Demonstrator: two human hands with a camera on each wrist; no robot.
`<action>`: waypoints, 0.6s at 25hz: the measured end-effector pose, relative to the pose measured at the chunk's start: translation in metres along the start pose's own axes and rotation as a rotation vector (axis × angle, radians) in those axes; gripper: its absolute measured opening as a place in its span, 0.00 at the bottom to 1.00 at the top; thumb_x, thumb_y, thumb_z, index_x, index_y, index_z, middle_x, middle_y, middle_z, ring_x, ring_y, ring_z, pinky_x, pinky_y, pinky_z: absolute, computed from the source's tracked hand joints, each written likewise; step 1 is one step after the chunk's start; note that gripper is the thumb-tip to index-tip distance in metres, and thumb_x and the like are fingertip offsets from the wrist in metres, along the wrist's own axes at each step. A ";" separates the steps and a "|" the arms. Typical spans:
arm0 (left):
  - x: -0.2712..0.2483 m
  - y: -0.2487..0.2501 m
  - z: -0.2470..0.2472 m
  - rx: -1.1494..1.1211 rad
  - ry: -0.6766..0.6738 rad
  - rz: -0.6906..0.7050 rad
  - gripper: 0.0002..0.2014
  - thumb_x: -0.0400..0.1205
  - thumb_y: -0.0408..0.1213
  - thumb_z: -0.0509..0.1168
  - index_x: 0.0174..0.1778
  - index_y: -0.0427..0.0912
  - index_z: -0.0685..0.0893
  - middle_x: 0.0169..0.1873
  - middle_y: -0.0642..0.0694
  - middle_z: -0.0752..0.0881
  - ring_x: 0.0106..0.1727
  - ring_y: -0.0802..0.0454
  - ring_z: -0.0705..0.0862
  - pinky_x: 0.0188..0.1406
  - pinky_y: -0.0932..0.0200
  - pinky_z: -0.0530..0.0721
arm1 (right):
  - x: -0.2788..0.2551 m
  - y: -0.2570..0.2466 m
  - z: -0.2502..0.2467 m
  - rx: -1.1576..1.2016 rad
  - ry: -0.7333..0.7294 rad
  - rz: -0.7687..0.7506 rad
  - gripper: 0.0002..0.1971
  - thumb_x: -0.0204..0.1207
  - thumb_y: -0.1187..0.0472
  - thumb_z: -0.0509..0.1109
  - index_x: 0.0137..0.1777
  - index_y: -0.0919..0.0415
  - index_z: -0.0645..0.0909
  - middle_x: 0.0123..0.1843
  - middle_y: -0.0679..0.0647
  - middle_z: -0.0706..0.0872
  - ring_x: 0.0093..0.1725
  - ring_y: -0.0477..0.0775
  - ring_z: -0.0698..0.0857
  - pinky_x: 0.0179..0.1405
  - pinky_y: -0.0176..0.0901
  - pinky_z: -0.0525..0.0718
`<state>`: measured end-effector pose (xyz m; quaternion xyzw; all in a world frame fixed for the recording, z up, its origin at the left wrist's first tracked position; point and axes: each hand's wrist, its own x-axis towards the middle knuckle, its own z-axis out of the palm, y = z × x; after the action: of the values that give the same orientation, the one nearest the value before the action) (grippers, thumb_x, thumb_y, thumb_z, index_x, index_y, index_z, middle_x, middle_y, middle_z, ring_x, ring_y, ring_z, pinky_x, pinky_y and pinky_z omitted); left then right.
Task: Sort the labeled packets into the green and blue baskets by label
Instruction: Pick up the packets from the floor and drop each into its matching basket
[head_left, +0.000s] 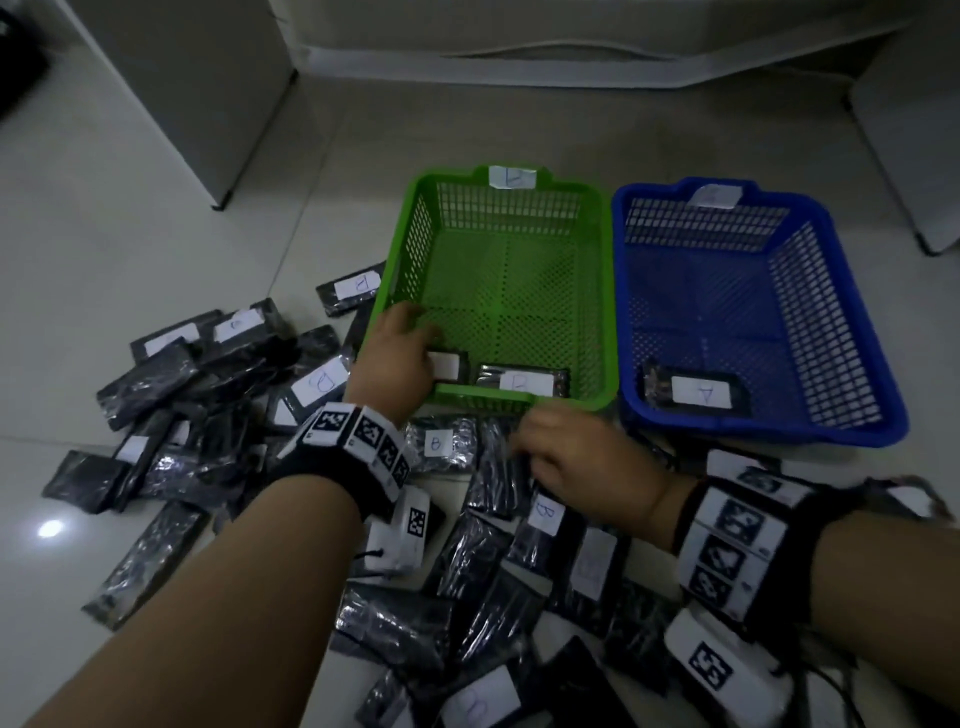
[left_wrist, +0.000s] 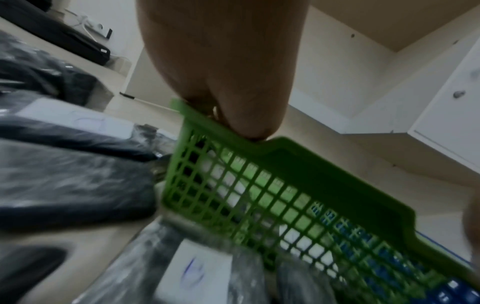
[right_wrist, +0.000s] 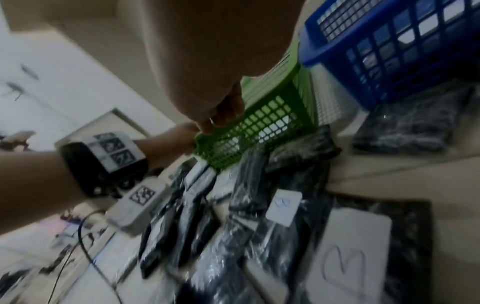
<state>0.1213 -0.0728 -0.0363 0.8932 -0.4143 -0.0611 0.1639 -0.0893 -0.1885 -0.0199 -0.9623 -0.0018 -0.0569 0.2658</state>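
Note:
The green basket (head_left: 519, 402), tagged B on its far rim, stands beside the blue basket (head_left: 758, 439), tagged A. My left hand (head_left: 400, 348) reaches over the green basket's (left_wrist: 285, 164) near-left corner. Its fingers rest on the end of a labeled black packet (head_left: 448, 365) lying on the basket floor, and its thumb is spread away. A second B packet (head_left: 524, 382) lies beside it. One A packet (head_left: 698, 392) lies in the blue basket (right_wrist: 363, 41). My right hand (head_left: 571, 457) hovers, blurred, over the loose packets just in front of the green basket (right_wrist: 249, 127) and holds nothing.
Several black packets with white labels are strewn across the tiled floor to the left and front, among them a B packet (head_left: 439, 444) and another B packet (right_wrist: 283, 205). A white cabinet (head_left: 182, 104) stands at the back left, more white furniture (head_left: 909, 156) at the right.

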 end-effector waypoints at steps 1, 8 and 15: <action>-0.008 -0.001 0.001 -0.022 0.103 0.007 0.17 0.75 0.28 0.62 0.59 0.40 0.85 0.66 0.38 0.77 0.67 0.36 0.74 0.68 0.42 0.74 | -0.003 -0.004 0.010 -0.069 -0.114 -0.060 0.16 0.72 0.66 0.59 0.56 0.62 0.84 0.50 0.57 0.84 0.53 0.57 0.80 0.47 0.50 0.84; -0.058 -0.011 -0.005 0.004 0.267 0.074 0.13 0.79 0.41 0.55 0.50 0.42 0.84 0.49 0.42 0.81 0.51 0.42 0.76 0.54 0.50 0.73 | -0.002 -0.006 0.028 -0.355 -0.493 -0.050 0.26 0.74 0.59 0.71 0.71 0.57 0.69 0.82 0.61 0.55 0.80 0.65 0.56 0.68 0.58 0.77; -0.100 -0.017 0.025 0.004 -0.010 0.140 0.17 0.72 0.46 0.57 0.56 0.47 0.78 0.53 0.45 0.82 0.53 0.42 0.81 0.51 0.48 0.83 | 0.006 -0.011 -0.015 0.502 0.208 0.308 0.13 0.72 0.69 0.69 0.53 0.52 0.78 0.51 0.46 0.84 0.48 0.43 0.83 0.44 0.28 0.81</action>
<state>0.0624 0.0070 -0.0681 0.8620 -0.4767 -0.0532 0.1641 -0.0855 -0.1865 -0.0006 -0.8446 0.1573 -0.1117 0.4994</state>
